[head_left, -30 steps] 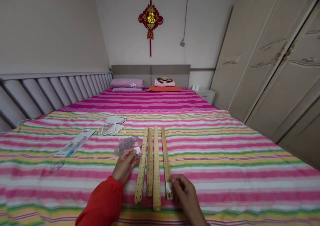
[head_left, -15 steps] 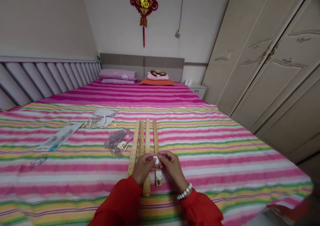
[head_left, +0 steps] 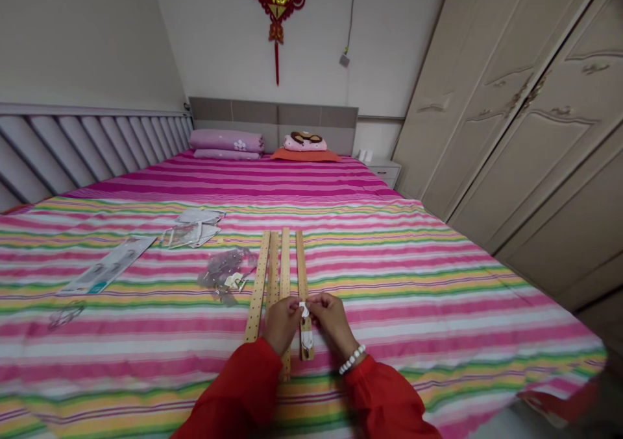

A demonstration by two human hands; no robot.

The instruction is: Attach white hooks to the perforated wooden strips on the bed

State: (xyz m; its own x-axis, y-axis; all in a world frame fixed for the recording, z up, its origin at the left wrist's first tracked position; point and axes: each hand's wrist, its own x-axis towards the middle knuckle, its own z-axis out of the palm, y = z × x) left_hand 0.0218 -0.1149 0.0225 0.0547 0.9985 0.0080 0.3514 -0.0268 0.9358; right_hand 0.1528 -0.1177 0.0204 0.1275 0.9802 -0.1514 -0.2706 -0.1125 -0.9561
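A small white hook point(head_left: 304, 309) is pinched between my left hand point(head_left: 283, 322) and my right hand point(head_left: 333, 319). Both hands are closed, their fingertips on its two sides, over the rightmost wooden strip point(head_left: 302, 264). A second white hook point(head_left: 307, 340) lies on that strip's near end, just below my fingers. Left of it, several pale wooden strips with rows of small holes point(head_left: 259, 283) lie side by side, running away from me. My left hand covers part of them. I cannot tell whether the held hook touches the wood.
A crumpled clear plastic bag point(head_left: 226, 272) with small pieces lies left of the strips. Beyond it are flat plastic packets point(head_left: 195, 228), a long card package point(head_left: 109, 265) and a thin wire-like bundle point(head_left: 67, 313). Everything rests on a striped bedspread point(head_left: 413, 309); wardrobes point(head_left: 525, 141) stand right.
The held hook now sits a little more upright and lower against the strip, with my fingertips still on both sides. The whole view has shifted slightly.
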